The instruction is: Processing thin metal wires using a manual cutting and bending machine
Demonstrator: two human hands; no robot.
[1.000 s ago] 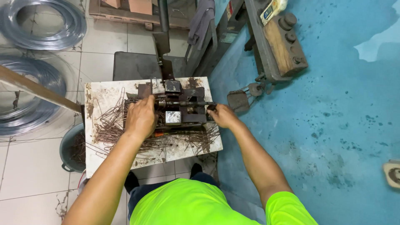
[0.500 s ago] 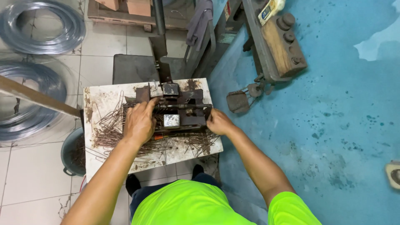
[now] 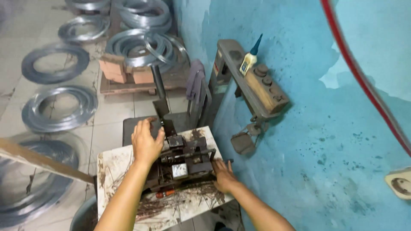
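A dark metal jig (image 3: 184,160) is being steadied mid-worktop (image 3: 111,171). Its upright lever (image 3: 159,92) at the far edge is being gripped by the left hand (image 3: 146,143); the right hand (image 3: 222,175) is being pressed flat at the jig's right side.

A single head-worn camera looks steeply down and forward from above the person's shoulders; both forearms enter from the bottom edge, reaching to a small metal machine (image 3: 182,160) on a white bench top (image 3: 109,164) close below; further up the frame lie the tiled floor with wire coils (image 3: 58,105) and, to the right, a blue wall (image 3: 325,128).
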